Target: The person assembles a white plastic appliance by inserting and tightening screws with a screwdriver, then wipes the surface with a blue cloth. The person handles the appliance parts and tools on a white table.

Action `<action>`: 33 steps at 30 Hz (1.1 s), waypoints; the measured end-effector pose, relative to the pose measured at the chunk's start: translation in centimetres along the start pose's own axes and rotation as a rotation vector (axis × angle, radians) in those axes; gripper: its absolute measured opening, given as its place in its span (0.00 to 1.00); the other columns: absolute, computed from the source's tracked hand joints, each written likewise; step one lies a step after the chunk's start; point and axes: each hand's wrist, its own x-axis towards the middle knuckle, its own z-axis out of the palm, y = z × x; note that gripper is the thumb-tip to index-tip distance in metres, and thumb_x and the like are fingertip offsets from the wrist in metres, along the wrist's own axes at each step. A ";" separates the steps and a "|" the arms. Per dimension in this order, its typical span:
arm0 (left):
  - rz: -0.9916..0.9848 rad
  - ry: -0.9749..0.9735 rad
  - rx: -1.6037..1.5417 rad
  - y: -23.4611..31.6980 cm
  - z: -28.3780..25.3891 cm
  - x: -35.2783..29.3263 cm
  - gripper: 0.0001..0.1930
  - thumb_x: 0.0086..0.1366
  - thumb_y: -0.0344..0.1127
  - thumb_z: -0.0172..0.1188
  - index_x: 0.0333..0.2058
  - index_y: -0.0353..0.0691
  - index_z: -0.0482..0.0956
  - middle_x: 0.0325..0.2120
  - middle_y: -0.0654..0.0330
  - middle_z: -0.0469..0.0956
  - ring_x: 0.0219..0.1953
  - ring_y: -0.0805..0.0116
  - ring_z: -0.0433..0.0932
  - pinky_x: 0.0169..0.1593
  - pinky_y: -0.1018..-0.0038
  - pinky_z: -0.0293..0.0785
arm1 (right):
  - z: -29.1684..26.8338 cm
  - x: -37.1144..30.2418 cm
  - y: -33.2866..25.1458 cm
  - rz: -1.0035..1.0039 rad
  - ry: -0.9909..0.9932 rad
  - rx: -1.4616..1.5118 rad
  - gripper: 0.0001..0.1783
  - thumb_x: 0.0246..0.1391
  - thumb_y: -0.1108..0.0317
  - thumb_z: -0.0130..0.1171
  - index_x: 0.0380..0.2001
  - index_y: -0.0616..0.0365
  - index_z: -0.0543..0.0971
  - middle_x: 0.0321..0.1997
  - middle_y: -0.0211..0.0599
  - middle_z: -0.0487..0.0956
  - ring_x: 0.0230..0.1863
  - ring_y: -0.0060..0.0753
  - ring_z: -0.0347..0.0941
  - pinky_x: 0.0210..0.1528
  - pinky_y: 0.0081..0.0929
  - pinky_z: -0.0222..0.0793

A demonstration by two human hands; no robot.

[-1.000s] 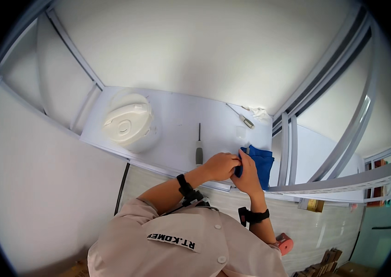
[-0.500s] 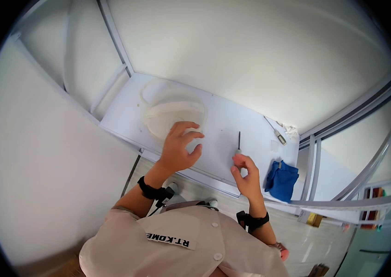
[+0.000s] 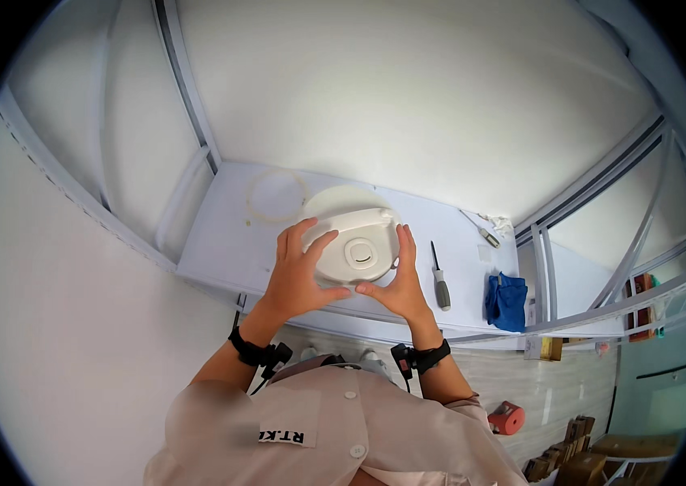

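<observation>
A round off-white appliance (image 3: 351, 206) sits on the white table in front of me. A raised band crosses its top, and a rounded-square knob-like piece is set nearer to me. My left hand (image 3: 294, 271) cups its left side, index finger over the top and thumb at the near edge. On the opposite side, my right hand (image 3: 398, 279) curves round the rim, thumb at the near edge close to the left thumb. The hands hide parts of both sides. Right of my right hand lies a grey-handled screwdriver (image 3: 440, 287), nothing holding it.
Behind the appliance lies a thin pale ring (image 3: 250, 198). At the right are a blue cloth (image 3: 507, 301), a second slim tool (image 3: 485, 235) and crumpled white material (image 3: 501, 223). White walls and metal frame bars (image 3: 549, 267) border the table.
My right hand has left the screwdriver, which lies on the table, and moved left to the appliance. The appliance sits farther right of the ring, and my hands now flank it.
</observation>
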 end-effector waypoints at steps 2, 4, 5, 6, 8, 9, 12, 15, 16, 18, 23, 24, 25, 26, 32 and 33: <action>0.031 0.023 0.070 -2.1 0.4 0.1 0.58 0.39 0.47 0.89 0.70 0.44 0.68 0.72 0.40 0.52 0.73 0.33 0.51 0.72 0.42 0.59 | 0.4 0.1 0.6 -0.018 0.022 0.012 0.82 0.33 0.42 0.88 0.80 0.62 0.45 0.82 0.74 0.41 0.84 0.72 0.35 0.80 0.59 0.49; -0.077 0.003 0.064 -2.6 0.5 0.2 0.64 0.38 0.47 0.89 0.73 0.42 0.61 0.73 0.40 0.50 0.75 0.32 0.47 0.74 0.40 0.55 | 0.9 -0.1 1.1 -0.038 0.029 -0.085 0.82 0.32 0.43 0.89 0.81 0.61 0.45 0.82 0.74 0.40 0.85 0.70 0.35 0.79 0.59 0.51; -0.134 -0.009 0.064 -2.7 0.7 0.2 0.67 0.38 0.48 0.90 0.75 0.41 0.57 0.74 0.39 0.49 0.76 0.31 0.45 0.75 0.39 0.53 | 0.9 -0.2 1.2 -0.047 0.031 -0.129 0.83 0.32 0.43 0.89 0.81 0.61 0.45 0.82 0.73 0.40 0.85 0.70 0.35 0.79 0.58 0.52; -0.174 -0.015 -0.013 -3.1 1.0 0.1 0.70 0.37 0.48 0.90 0.75 0.40 0.54 0.74 0.39 0.48 0.77 0.31 0.44 0.75 0.39 0.52 | 0.9 -0.1 0.8 -0.018 0.041 -0.076 0.83 0.31 0.43 0.89 0.81 0.59 0.46 0.83 0.71 0.41 0.85 0.68 0.36 0.79 0.57 0.51; -0.264 -0.034 -0.161 -4.4 2.2 -0.2 0.75 0.36 0.48 0.91 0.77 0.39 0.46 0.75 0.37 0.45 0.79 0.32 0.41 0.77 0.40 0.50 | 1.1 0.1 -0.1 0.045 0.054 0.041 0.83 0.29 0.44 0.90 0.81 0.57 0.46 0.84 0.65 0.44 0.85 0.64 0.38 0.80 0.55 0.49; -0.244 -0.033 -0.237 -5.0 2.6 -0.2 0.76 0.36 0.49 0.91 0.77 0.40 0.45 0.75 0.37 0.45 0.79 0.33 0.42 0.77 0.41 0.51 | 1.1 0.1 0.0 0.037 0.040 -0.001 0.83 0.29 0.44 0.90 0.81 0.57 0.47 0.84 0.64 0.44 0.86 0.64 0.38 0.80 0.55 0.50; -0.204 -0.028 -0.392 -6.1 3.2 -0.1 0.78 0.35 0.51 0.91 0.78 0.40 0.44 0.76 0.34 0.44 0.79 0.34 0.45 0.77 0.43 0.53 | 0.8 0.1 0.3 0.006 0.019 -0.095 0.80 0.29 0.45 0.90 0.80 0.58 0.51 0.84 0.66 0.45 0.85 0.65 0.39 0.79 0.55 0.53; -0.206 -0.024 -0.396 -6.0 3.5 -0.2 0.76 0.34 0.54 0.90 0.77 0.40 0.47 0.75 0.31 0.44 0.78 0.31 0.46 0.76 0.41 0.55 | 0.7 0.0 0.0 -0.023 0.058 -0.067 0.77 0.30 0.46 0.90 0.79 0.59 0.54 0.83 0.71 0.46 0.85 0.66 0.42 0.77 0.54 0.59; -0.208 -0.023 -0.394 -5.9 3.4 -0.3 0.76 0.34 0.55 0.90 0.77 0.40 0.48 0.75 0.31 0.44 0.78 0.31 0.46 0.76 0.41 0.55 | 0.7 0.1 -0.4 -0.024 0.078 -0.022 0.77 0.30 0.46 0.90 0.79 0.59 0.55 0.83 0.71 0.46 0.85 0.67 0.42 0.77 0.55 0.59; -0.210 -0.019 -0.393 -6.0 3.4 -0.3 0.76 0.35 0.55 0.90 0.77 0.40 0.49 0.75 0.31 0.44 0.78 0.31 0.46 0.76 0.41 0.55 | 0.6 0.4 -0.7 -0.043 0.095 -0.009 0.76 0.30 0.45 0.90 0.78 0.58 0.57 0.83 0.72 0.46 0.84 0.68 0.43 0.77 0.55 0.59; -0.202 -0.008 -0.404 -6.3 3.4 -0.3 0.75 0.35 0.56 0.90 0.76 0.38 0.50 0.75 0.32 0.44 0.78 0.32 0.46 0.76 0.42 0.56 | 0.1 0.8 -0.8 -0.112 0.090 -0.203 0.74 0.30 0.42 0.89 0.78 0.54 0.60 0.83 0.69 0.46 0.84 0.68 0.44 0.79 0.58 0.52; -0.193 0.003 -0.400 -6.3 3.4 -0.2 0.75 0.35 0.56 0.90 0.76 0.38 0.50 0.75 0.32 0.44 0.78 0.32 0.47 0.76 0.42 0.56 | 0.0 0.9 -1.3 -0.089 0.084 -0.145 0.73 0.30 0.41 0.89 0.77 0.54 0.61 0.83 0.69 0.46 0.84 0.68 0.44 0.79 0.58 0.52; -0.186 0.014 -0.395 -6.3 3.3 -0.1 0.75 0.35 0.56 0.90 0.76 0.38 0.50 0.75 0.33 0.44 0.78 0.32 0.47 0.76 0.42 0.56 | -0.1 1.2 -1.9 -0.066 0.078 -0.088 0.73 0.30 0.41 0.89 0.77 0.54 0.61 0.83 0.69 0.46 0.84 0.68 0.44 0.79 0.58 0.51; -0.178 0.025 -0.391 -6.1 3.2 -0.1 0.74 0.35 0.56 0.90 0.76 0.37 0.51 0.75 0.33 0.44 0.78 0.33 0.47 0.75 0.42 0.56 | -0.1 1.4 -2.2 -0.044 0.072 -0.030 0.72 0.30 0.41 0.89 0.77 0.54 0.62 0.83 0.70 0.45 0.84 0.69 0.44 0.79 0.58 0.51; -0.121 0.066 -0.404 -4.8 1.6 1.2 0.72 0.36 0.54 0.90 0.75 0.37 0.53 0.75 0.35 0.44 0.78 0.34 0.48 0.75 0.44 0.57 | -1.1 2.3 -2.6 -0.191 0.122 -0.084 0.72 0.34 0.37 0.86 0.77 0.54 0.61 0.84 0.68 0.46 0.84 0.67 0.45 0.79 0.57 0.50; -0.097 0.082 -0.426 -5.0 1.5 1.3 0.72 0.36 0.53 0.90 0.75 0.37 0.53 0.75 0.36 0.45 0.78 0.35 0.49 0.76 0.45 0.57 | -1.4 2.5 -2.6 -0.217 0.139 -0.057 0.72 0.35 0.36 0.85 0.77 0.56 0.60 0.84 0.67 0.47 0.84 0.66 0.46 0.80 0.56 0.50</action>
